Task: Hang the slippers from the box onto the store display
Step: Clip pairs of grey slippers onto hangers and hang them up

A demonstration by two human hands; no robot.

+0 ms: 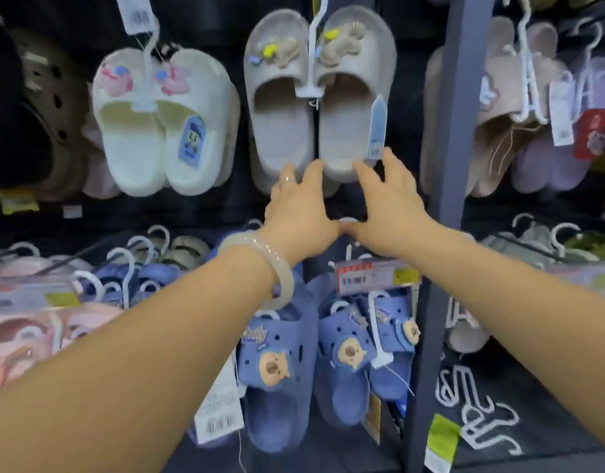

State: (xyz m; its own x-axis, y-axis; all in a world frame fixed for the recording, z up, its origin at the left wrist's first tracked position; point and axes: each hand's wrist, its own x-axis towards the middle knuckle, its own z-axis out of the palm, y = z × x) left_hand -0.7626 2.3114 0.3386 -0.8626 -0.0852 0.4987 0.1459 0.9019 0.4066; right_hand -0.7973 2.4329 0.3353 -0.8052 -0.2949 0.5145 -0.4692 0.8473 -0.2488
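Observation:
A pair of grey slippers (314,107) with small bear charms hangs on a white plastic hanger (316,46) at the top middle of the store display. My left hand (299,213), with a pale bangle on the wrist, reaches up with straight fingers touching the heel end of the left slipper. My right hand (390,199) is spread just under the heel of the right slipper, fingertips at its edge and beside its blue tag (378,131). Neither hand grips anything. The box is out of view.
White slippers (161,121) hang to the left, beige and lilac pairs (519,107) to the right behind a grey upright post (451,165). Blue bear clogs (314,363) and a price label (376,276) hang below my arms. Pink slippers (31,332) sit low left.

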